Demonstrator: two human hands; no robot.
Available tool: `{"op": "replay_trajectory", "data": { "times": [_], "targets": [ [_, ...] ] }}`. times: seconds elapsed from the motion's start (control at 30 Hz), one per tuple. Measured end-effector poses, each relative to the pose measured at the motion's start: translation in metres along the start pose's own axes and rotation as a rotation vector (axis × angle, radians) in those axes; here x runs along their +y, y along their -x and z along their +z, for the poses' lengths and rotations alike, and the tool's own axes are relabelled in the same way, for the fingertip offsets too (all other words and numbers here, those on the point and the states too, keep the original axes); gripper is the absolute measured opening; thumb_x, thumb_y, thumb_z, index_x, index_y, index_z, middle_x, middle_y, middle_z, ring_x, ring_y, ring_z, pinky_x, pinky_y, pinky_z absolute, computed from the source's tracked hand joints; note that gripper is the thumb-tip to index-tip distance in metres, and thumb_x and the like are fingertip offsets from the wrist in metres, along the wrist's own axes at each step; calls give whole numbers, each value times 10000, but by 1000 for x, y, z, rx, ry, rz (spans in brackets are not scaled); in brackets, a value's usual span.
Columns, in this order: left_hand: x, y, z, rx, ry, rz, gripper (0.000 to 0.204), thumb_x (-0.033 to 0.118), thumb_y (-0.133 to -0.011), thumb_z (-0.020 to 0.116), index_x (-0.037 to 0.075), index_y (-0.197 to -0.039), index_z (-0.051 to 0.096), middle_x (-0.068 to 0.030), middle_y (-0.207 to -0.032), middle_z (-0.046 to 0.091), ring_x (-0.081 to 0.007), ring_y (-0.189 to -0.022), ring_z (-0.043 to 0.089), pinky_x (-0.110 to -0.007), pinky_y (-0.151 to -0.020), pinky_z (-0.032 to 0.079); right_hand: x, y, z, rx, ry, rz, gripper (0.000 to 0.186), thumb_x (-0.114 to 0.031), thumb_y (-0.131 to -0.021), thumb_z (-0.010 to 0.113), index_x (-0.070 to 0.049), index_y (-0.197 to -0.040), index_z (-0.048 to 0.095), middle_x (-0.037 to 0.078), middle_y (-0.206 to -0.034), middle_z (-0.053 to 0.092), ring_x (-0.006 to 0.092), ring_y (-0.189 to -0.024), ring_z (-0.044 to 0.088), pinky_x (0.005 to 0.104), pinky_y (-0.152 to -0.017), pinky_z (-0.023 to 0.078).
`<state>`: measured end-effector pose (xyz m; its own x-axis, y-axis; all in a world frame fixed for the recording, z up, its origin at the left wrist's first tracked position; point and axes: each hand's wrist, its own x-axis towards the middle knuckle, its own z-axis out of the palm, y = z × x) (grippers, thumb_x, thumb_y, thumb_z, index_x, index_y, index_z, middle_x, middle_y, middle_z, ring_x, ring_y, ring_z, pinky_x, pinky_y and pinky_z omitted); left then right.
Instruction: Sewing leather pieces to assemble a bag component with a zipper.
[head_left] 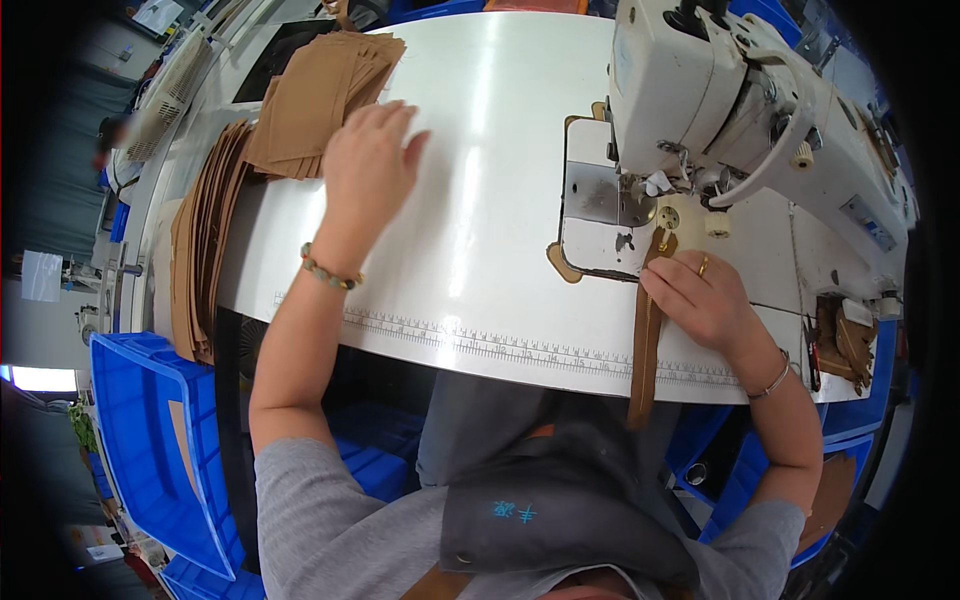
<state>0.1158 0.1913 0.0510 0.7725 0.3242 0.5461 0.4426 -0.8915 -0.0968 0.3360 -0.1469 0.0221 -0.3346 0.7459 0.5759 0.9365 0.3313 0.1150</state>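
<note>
My left hand reaches over the far left of the table, its fingers stretched out and the thumb apart. The fingertips are at the near right edge of a stack of flat brown fabric pieces; I cannot tell whether they touch it. On the right, my right hand pinches a brown zipper. Its upper end, with a gold-coloured pull, lies just below the needle area of a white sewing machine. The zipper's lower end hangs past the table's front edge.
More brown pieces hang over the table's left side. Blue bins stand below at left and right. A printed ruler runs along the front edge of the white table. Brown scraps and red-handled snips lie at far right.
</note>
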Motion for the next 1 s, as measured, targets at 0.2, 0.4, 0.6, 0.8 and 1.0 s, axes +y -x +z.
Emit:
{"op": "replay_trajectory", "data": {
  "times": [0.2,0.4,0.6,0.8,1.0],
  "targets": [
    [-86,-29,6,95,-320,-237,371,359,-1011,639,46,-1180,744,-147,-1240,741,-337,-1173,681,-464,-962,554,-1,2,1,-31,23,30,270,-84,-758,739,-38,-1021,704,60,-1002,657,210,-840,647,329,-696,564],
    [-91,-52,11,-438,-317,-549,444,442,-979,641,38,-1141,730,-186,-1163,751,-398,-1081,712,-502,-899,577,1,1,1,-34,2,18,282,-84,-753,740,-44,-1029,705,61,-1008,656,208,-833,650,328,-667,555],
    [-148,-40,-10,-246,-312,-848,703,654,-872,740,18,-1170,730,-182,-1130,766,-359,-1080,727,-467,-908,579,1,1,1,-35,-18,30,274,-86,-760,741,-50,-1028,694,60,-1000,655,204,-825,651,324,-642,550],
    [-184,-30,-6,-159,-97,-801,647,600,-765,879,31,-1043,741,-139,-1046,776,-307,-974,751,-428,-840,587,2,3,2,-38,-24,36,265,-87,-776,736,-54,-1036,694,60,-1007,651,201,-819,655,325,-621,542],
    [-181,-44,-10,-237,14,-830,480,468,-822,868,49,-1038,777,-132,-997,788,-291,-933,757,-413,-825,580,1,2,1,-44,-10,39,266,-89,-785,730,-57,-1047,694,56,-1007,650,195,-811,653,319,-614,531]
  ]
}}
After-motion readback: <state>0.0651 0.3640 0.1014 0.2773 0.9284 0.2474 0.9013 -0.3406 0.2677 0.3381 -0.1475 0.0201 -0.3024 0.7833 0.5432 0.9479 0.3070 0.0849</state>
